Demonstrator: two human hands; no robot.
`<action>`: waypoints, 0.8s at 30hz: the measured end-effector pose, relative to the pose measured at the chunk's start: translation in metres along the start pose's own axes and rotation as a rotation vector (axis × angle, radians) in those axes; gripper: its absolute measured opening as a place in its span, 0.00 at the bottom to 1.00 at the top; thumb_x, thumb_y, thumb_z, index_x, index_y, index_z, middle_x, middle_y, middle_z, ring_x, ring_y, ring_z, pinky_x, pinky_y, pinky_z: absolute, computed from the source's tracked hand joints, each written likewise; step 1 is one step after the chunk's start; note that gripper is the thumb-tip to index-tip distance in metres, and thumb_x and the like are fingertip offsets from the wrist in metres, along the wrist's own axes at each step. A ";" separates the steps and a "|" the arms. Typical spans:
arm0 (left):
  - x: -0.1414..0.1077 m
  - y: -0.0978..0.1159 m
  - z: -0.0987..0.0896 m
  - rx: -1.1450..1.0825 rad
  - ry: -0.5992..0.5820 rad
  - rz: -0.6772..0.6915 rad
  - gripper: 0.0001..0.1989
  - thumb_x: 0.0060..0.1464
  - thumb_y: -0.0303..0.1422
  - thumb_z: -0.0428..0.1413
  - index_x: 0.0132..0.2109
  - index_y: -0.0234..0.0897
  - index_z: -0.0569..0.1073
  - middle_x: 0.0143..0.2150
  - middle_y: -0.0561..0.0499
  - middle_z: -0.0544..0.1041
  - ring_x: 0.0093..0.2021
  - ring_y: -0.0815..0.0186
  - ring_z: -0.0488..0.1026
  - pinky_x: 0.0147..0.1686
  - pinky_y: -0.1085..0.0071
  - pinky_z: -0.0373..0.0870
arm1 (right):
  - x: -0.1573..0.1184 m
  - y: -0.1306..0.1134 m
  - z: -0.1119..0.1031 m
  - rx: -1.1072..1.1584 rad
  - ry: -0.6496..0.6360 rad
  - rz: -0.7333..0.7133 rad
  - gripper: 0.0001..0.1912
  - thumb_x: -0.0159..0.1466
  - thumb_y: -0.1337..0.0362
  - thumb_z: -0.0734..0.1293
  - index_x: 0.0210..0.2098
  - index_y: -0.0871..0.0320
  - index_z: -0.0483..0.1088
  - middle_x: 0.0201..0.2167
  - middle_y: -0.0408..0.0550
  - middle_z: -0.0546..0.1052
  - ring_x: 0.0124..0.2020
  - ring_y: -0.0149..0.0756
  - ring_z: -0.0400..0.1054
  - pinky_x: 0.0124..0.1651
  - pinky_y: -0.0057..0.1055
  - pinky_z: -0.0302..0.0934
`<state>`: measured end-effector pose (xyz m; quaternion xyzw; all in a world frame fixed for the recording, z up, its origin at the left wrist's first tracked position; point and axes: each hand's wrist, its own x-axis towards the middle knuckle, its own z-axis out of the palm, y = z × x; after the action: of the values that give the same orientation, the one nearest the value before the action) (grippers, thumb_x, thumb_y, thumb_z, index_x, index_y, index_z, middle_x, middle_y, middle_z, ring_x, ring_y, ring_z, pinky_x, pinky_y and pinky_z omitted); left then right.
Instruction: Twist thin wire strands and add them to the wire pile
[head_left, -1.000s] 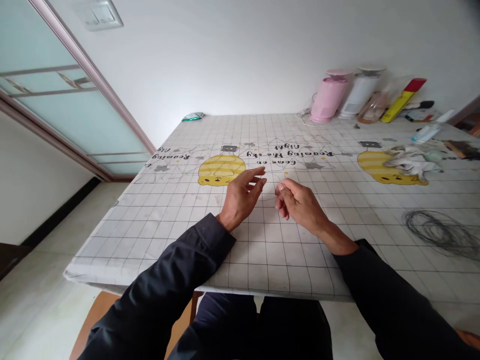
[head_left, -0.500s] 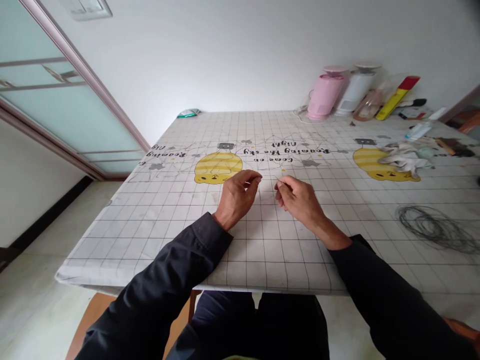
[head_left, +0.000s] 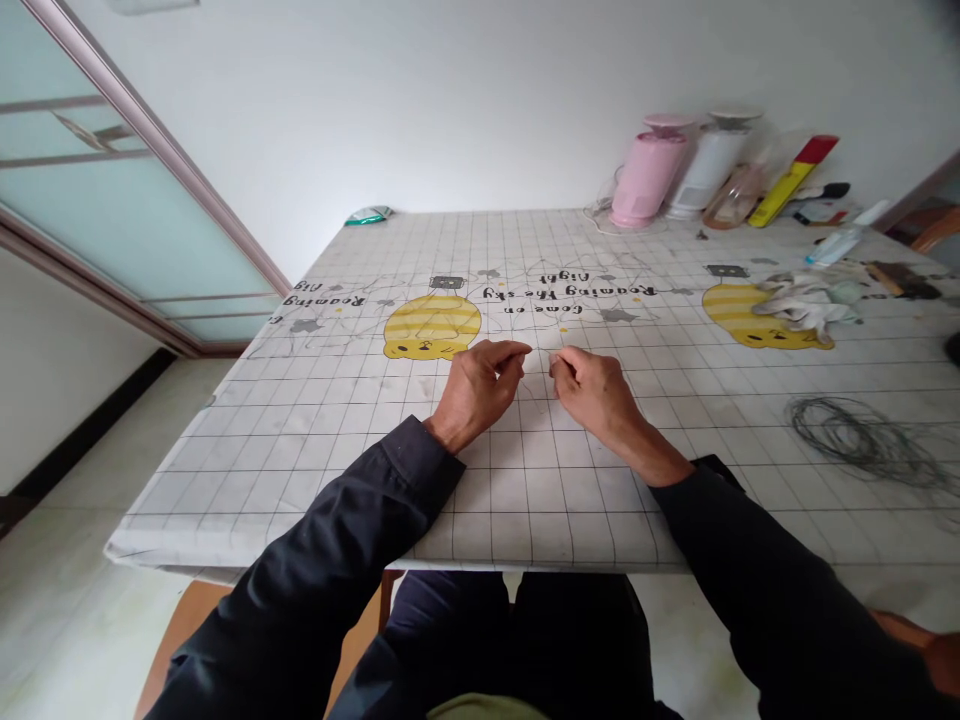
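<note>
Over the middle of the table, my left hand (head_left: pixel 480 390) pinches a thin wire (head_left: pixel 541 350) between thumb and fingertips. My right hand (head_left: pixel 598 397), a short gap away, is closed in a pinch on the same fine strand. The wire is so thin that its full path is hard to follow; faint lengths of it seem to spread over the cloth beyond the hands. To the right lies a loose, tangled coil of dark thin wire (head_left: pixel 855 440), apart from both hands.
A checked tablecloth (head_left: pixel 360 450) with printed yellow bears covers the table. Along the wall stand a pink cylinder (head_left: pixel 646 175), a white one (head_left: pixel 709 170), a bottle (head_left: pixel 731 195) and a yellow-red box (head_left: pixel 793 182). Crumpled gloves (head_left: pixel 802 303) lie right; a green packet (head_left: pixel 369 215) sits far left.
My hands have come slightly closer together, with the right fingers curled tighter. The view has tilted a little, so the table sits slightly higher in the picture.
</note>
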<state>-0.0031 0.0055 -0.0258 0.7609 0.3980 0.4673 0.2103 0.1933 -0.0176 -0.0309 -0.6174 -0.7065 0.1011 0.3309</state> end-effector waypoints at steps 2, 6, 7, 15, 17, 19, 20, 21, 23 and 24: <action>-0.001 0.000 0.002 -0.002 -0.004 -0.007 0.11 0.66 0.24 0.59 0.48 0.38 0.86 0.34 0.50 0.86 0.35 0.64 0.82 0.41 0.65 0.79 | -0.001 -0.001 0.003 -0.157 0.016 -0.007 0.20 0.76 0.61 0.61 0.26 0.54 0.62 0.18 0.43 0.66 0.21 0.33 0.53 0.30 0.36 0.45; -0.004 0.002 0.008 -0.010 0.004 0.005 0.11 0.66 0.24 0.59 0.47 0.38 0.86 0.33 0.50 0.86 0.34 0.64 0.81 0.39 0.65 0.79 | -0.002 -0.005 0.009 -0.381 0.022 0.050 0.21 0.78 0.60 0.59 0.29 0.57 0.69 0.20 0.48 0.71 0.21 0.36 0.56 0.31 0.37 0.41; -0.005 0.003 0.009 0.003 0.003 0.025 0.11 0.65 0.24 0.59 0.47 0.37 0.86 0.34 0.49 0.86 0.35 0.63 0.81 0.40 0.65 0.79 | -0.002 -0.006 0.010 -0.403 0.022 0.061 0.22 0.78 0.60 0.58 0.29 0.57 0.71 0.21 0.50 0.72 0.22 0.37 0.59 0.31 0.38 0.41; -0.008 0.008 0.014 0.096 -0.011 0.150 0.11 0.64 0.22 0.58 0.45 0.37 0.85 0.35 0.48 0.85 0.36 0.61 0.80 0.39 0.64 0.77 | 0.001 -0.005 0.015 -0.327 0.062 0.063 0.22 0.78 0.61 0.58 0.28 0.57 0.70 0.21 0.54 0.73 0.23 0.40 0.64 0.31 0.38 0.42; -0.007 0.008 0.012 0.100 -0.018 0.127 0.11 0.64 0.23 0.58 0.46 0.38 0.84 0.35 0.49 0.84 0.35 0.62 0.80 0.39 0.64 0.77 | 0.001 -0.002 0.016 -0.315 0.072 0.047 0.21 0.77 0.61 0.58 0.28 0.56 0.69 0.20 0.52 0.72 0.21 0.39 0.62 0.31 0.38 0.41; -0.006 0.008 0.011 0.095 -0.023 0.108 0.12 0.64 0.24 0.59 0.50 0.38 0.84 0.34 0.50 0.84 0.35 0.63 0.80 0.41 0.64 0.77 | 0.001 0.000 0.016 -0.309 0.071 0.017 0.20 0.77 0.62 0.58 0.29 0.56 0.69 0.20 0.50 0.71 0.21 0.37 0.59 0.31 0.37 0.40; -0.006 0.008 0.010 0.091 -0.028 0.105 0.13 0.65 0.24 0.60 0.53 0.38 0.84 0.34 0.50 0.84 0.35 0.63 0.80 0.42 0.64 0.78 | 0.001 0.000 0.016 -0.307 0.066 0.001 0.19 0.76 0.62 0.58 0.29 0.56 0.69 0.20 0.49 0.70 0.21 0.36 0.58 0.31 0.37 0.40; -0.005 0.007 0.009 0.087 -0.031 0.106 0.13 0.66 0.25 0.61 0.55 0.38 0.84 0.34 0.50 0.84 0.35 0.63 0.80 0.42 0.64 0.78 | 0.001 0.000 0.016 -0.303 0.060 -0.012 0.18 0.76 0.62 0.58 0.30 0.56 0.69 0.19 0.48 0.70 0.20 0.35 0.56 0.30 0.37 0.40; -0.004 0.004 0.009 0.081 -0.033 0.107 0.14 0.67 0.28 0.63 0.57 0.38 0.84 0.35 0.49 0.84 0.36 0.63 0.80 0.43 0.64 0.78 | 0.000 0.000 0.015 -0.298 0.052 -0.030 0.18 0.76 0.63 0.58 0.30 0.56 0.69 0.19 0.47 0.68 0.20 0.35 0.54 0.31 0.37 0.40; -0.004 0.003 0.010 0.079 -0.035 0.110 0.13 0.68 0.28 0.63 0.56 0.38 0.85 0.36 0.48 0.85 0.37 0.62 0.81 0.44 0.63 0.79 | 0.000 -0.001 0.015 -0.299 0.052 -0.033 0.18 0.76 0.63 0.58 0.30 0.56 0.68 0.19 0.47 0.68 0.20 0.35 0.53 0.31 0.37 0.39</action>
<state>0.0056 0.0011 -0.0304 0.7973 0.3699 0.4489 0.1610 0.1837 -0.0134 -0.0420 -0.6505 -0.7150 -0.0265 0.2549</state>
